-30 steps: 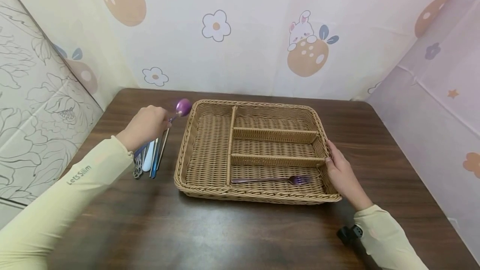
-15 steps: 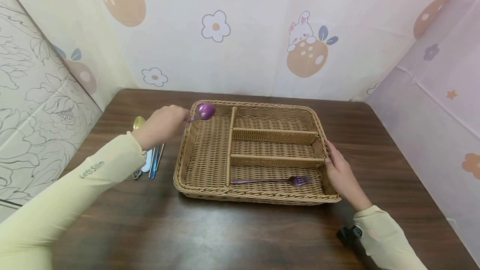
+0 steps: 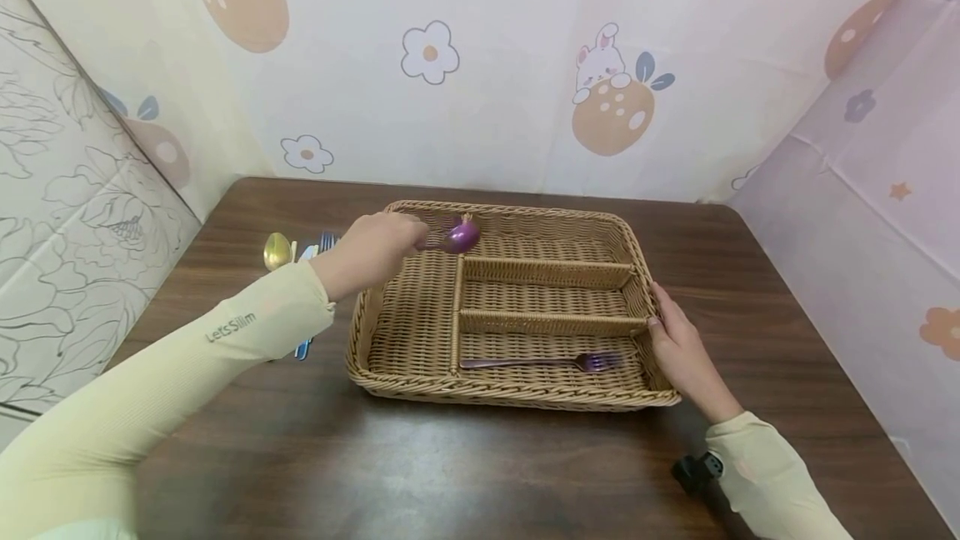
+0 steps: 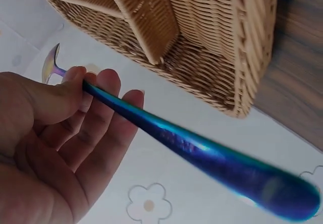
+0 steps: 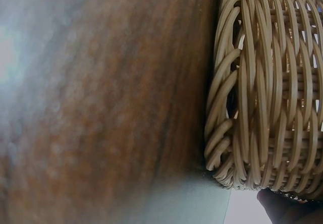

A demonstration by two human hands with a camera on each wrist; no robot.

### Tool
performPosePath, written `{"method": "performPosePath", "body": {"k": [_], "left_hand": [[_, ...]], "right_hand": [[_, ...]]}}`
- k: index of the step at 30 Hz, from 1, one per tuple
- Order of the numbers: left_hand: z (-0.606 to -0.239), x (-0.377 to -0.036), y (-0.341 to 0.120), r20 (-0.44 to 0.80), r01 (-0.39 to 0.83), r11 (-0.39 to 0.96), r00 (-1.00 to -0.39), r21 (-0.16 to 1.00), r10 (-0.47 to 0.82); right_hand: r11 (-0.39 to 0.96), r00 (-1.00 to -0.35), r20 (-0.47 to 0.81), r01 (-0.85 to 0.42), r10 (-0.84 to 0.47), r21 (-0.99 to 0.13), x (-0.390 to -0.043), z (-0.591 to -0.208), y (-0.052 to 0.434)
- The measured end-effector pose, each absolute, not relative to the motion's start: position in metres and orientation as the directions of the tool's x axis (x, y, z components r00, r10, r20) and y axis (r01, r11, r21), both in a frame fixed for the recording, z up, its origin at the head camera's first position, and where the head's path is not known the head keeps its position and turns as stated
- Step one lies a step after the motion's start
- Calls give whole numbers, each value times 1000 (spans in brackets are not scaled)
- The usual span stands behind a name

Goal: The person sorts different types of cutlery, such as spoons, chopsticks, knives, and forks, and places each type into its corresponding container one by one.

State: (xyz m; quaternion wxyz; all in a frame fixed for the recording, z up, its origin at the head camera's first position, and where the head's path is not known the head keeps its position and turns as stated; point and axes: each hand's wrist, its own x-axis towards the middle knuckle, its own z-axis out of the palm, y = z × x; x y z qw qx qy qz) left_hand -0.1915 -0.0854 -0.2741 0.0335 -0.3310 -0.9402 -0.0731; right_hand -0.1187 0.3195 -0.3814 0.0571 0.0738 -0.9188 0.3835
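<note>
Tabletop [image 3: 525, 473] of dark wood stands in a corner of walls with cartoon prints. Wicker basket [image 3: 390, 373] with dividers lies on it; a purple fork [image 3: 540, 362] lies in its nearest compartment. Left hand [image 3: 371, 250] grips a purple spoon [image 3: 459, 236] over the far divider, so the carrying step seems nearly done; next it needs lowering into a compartment. Right hand [image 3: 684, 357] rests flat against the basket's right rim. More cutlery [image 3: 288, 250] lies left of the basket.

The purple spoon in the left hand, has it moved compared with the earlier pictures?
Yes. The purple spoon has moved right, from beyond the wicker tray's left rim to above its upright divider, held by the left hand.
</note>
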Motion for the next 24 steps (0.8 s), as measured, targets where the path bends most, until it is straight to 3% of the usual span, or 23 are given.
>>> {"method": "performPosePath", "body": {"k": [24], "left_hand": [[-284,-199,-7,61,774,633,-632,14,772]], "right_hand": [[700,-982,169,-182,-88,-690,-119,-380,318]]}}
